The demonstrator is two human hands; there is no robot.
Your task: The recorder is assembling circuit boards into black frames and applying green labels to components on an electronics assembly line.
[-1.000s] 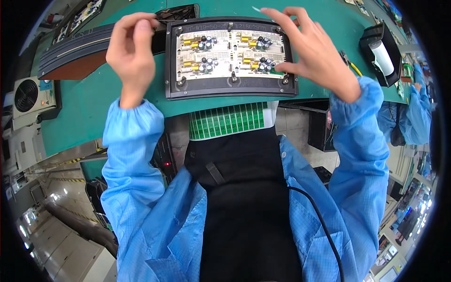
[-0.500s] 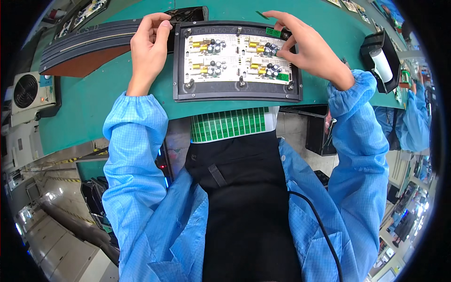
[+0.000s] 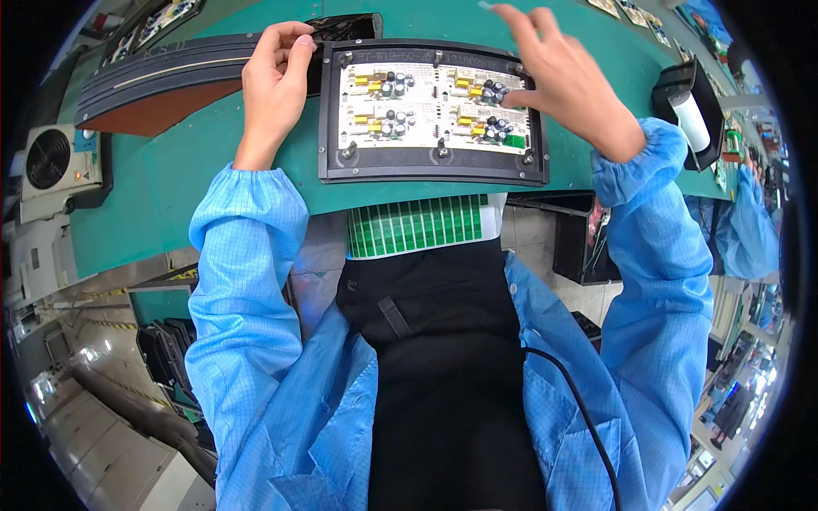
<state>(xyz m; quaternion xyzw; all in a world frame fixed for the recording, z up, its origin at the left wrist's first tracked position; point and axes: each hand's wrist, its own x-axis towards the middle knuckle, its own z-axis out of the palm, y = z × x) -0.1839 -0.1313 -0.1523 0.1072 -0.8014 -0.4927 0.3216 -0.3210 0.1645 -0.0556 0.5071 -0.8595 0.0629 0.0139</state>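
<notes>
Left hand (image 3: 277, 89), 11 o'clock, curled, hold unclear; right hand (image 3: 569, 89), 1 o'clock, splayed, pale sliver (image 3: 485, 5) at fingertip; knobbed frame (image 3: 396, 163), I judge, steadies circuit-board panel (image 3: 436, 115)

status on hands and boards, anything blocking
Left hand beside black frame. Right hand over frame's right side, blurred. White circuit boards inside, green label lower right. Right thumb partly covers upper-right board.
</notes>
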